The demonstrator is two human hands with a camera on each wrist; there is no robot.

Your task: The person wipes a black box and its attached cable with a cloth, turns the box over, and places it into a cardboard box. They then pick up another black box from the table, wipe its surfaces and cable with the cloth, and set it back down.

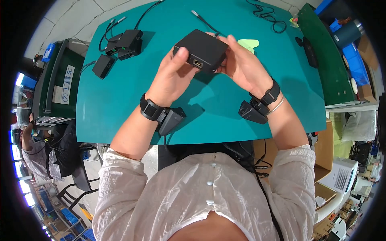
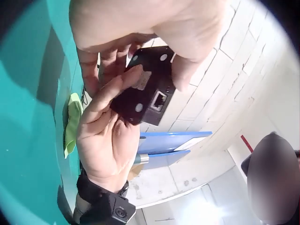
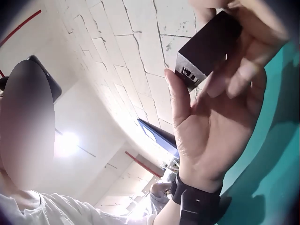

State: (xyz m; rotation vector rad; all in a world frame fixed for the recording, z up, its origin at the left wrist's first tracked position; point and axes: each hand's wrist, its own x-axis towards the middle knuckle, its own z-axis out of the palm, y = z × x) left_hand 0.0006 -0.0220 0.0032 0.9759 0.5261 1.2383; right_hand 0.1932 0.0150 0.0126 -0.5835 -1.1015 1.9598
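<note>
A small black box is held up above the table between both hands, its port side facing the person. The left hand grips its left part, thumb at the near edge. Around its right side curl fingers of the right hand. The left wrist view shows the box's underside with a label and round pads, the right hand touching it and the left hand above. In the right wrist view the box shows its port beside the left thumb, left hand.
More black boxes with cables lie at the table's back left, one apart. Behind the held box are a cable and a light green piece. A coiled cable lies back right; green cases flank the table.
</note>
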